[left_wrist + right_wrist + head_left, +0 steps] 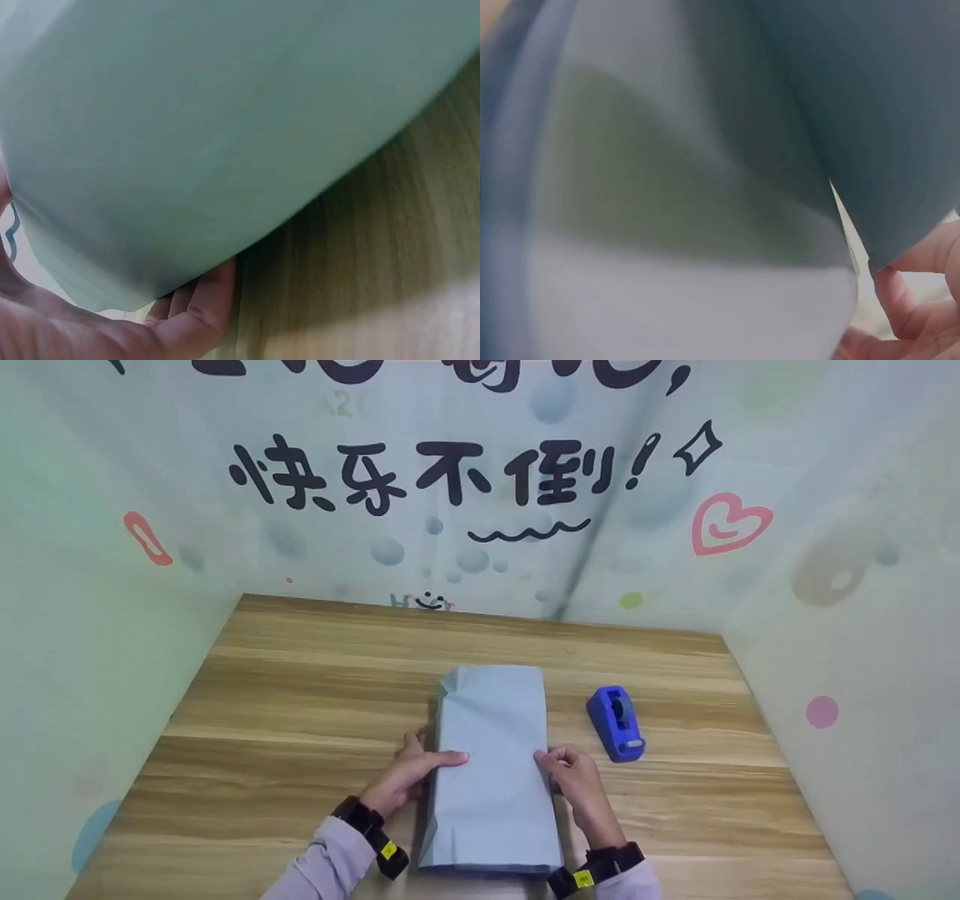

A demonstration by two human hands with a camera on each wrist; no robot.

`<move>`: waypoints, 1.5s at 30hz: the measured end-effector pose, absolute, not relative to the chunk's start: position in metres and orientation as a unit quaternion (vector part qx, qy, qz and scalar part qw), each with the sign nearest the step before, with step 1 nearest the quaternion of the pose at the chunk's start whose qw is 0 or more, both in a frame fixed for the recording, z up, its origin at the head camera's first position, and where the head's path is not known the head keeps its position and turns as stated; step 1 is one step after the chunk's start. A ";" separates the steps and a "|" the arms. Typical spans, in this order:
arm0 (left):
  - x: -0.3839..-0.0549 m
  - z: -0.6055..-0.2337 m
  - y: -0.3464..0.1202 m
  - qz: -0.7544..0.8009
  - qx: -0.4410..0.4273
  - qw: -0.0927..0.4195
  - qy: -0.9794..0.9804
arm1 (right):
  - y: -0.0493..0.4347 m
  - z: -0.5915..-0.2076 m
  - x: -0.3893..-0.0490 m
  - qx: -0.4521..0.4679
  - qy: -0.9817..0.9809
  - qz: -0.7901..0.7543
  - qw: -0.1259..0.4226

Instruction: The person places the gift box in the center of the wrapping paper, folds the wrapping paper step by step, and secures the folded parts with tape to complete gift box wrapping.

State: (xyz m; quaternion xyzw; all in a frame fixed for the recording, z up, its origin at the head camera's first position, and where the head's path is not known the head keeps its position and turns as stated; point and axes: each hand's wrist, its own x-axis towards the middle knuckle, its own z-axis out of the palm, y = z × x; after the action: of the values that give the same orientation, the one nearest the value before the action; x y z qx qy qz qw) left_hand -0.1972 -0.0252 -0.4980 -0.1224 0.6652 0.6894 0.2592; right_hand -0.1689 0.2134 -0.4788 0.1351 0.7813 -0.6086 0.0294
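Note:
A long box-shaped package wrapped in light blue paper (495, 780) lies lengthwise on the wooden table. My left hand (405, 772) grips its left side, thumb flat on the top face. In the left wrist view, the fingers (202, 311) reach in at the package's lower edge. At the right side, my right hand (576, 776) pinches the edge of the paper. The right wrist view shows thumb and fingertip closed on a paper flap (870, 165), which stands a little apart from the pale side (705, 300) beside it.
A blue tape dispenser (616, 724) with a roll in it stands right of the package on the wooden table (300, 697). Printed cloth walls (480, 562) enclose the table at the back and both sides. Each wrist wears a black camera band (371, 832).

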 end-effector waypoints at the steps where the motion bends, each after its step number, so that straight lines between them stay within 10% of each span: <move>1: -0.198 -0.498 -0.025 0.689 -0.122 0.258 0.666 | 0.213 -0.479 -0.169 0.135 0.781 -0.609 0.030; 31: -0.200 -0.498 -0.024 0.640 -0.091 0.193 0.738 | 0.213 -0.486 -0.186 0.142 0.793 -0.591 0.034; 45: -0.185 -0.517 -0.002 0.403 0.109 -0.028 0.908 | 0.214 -0.491 -0.182 0.075 0.844 -0.530 -0.010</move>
State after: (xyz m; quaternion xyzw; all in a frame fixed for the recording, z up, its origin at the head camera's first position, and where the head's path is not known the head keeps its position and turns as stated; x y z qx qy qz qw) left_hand -0.1845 -0.0024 -0.5166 0.1094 0.9082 0.4030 -0.0282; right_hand -0.1819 0.2144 -0.4914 0.0753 0.8444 -0.5302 -0.0104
